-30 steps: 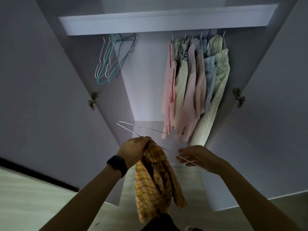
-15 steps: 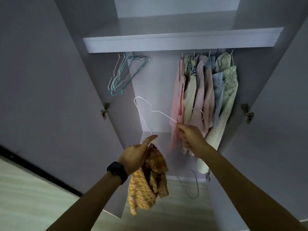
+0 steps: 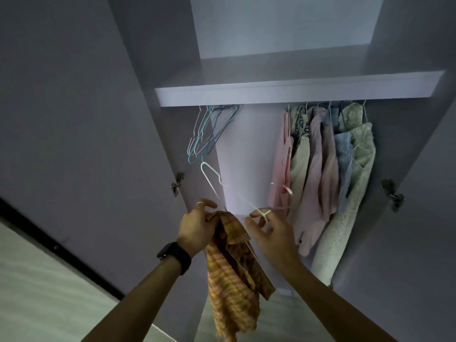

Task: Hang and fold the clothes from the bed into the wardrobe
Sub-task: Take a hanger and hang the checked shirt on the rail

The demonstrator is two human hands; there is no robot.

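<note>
Garments [image 3: 320, 169] hang at two o'clock; left hand [image 3: 197, 225] grips the unhung plaid shirt [image 3: 232, 280], right hand [image 3: 269, 230] pinches a wire hanger [image 3: 209, 176].

Orange-yellow plaid shirt [image 3: 232, 275], white hanger [image 3: 212, 177] (spare hangers [image 3: 206, 134] teal, blue)

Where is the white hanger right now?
Head view, centre: the white hanger is pinched by the right hand, just above the shirt that the left hand grips.

Under the shelf [image 3: 296, 91], the spare hangers [image 3: 207, 134] are hanging at its left end and the hung garments [image 3: 328, 169] at its right end. Below the shelf's middle, the loose hanger [image 3: 214, 178] is touching the shirt [image 3: 232, 267], which is dangling lowest.
</note>
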